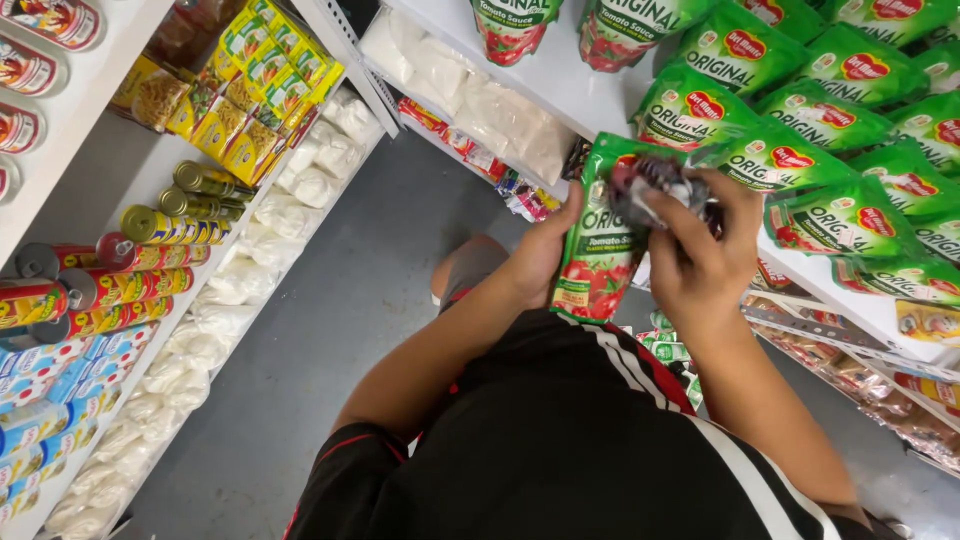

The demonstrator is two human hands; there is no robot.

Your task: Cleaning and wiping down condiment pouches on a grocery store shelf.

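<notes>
While the left hand grips a green, flat plastic sauce pouch with red tomatoes printed on its lower half, its fingers closed around the pouch's left edge and the thumb lying along that side, the right hand presses a small crumpled dark cloth or wrapper against the top of the same pouch, fingers curled tightly over it. The pouch is held upright in front of the person's chest, above the black shirt with red and white stripes, and just beside the front edge of a white shelf on the right side of the aisle. On that shelf lie many more green pouches of the same kind, overlapping one another in rows, touching the one in hand at its upper right corner or nearly so; I cannot tell which. Below that shelf, clear bags of white powder or grain sit on a lower board. Across the grey floor, the left-hand shelving carries yellow packets, lying tins in gold and red, blue-and-white cartons and a long row of knotted clear bags of white contents along its lowest level.
</notes>
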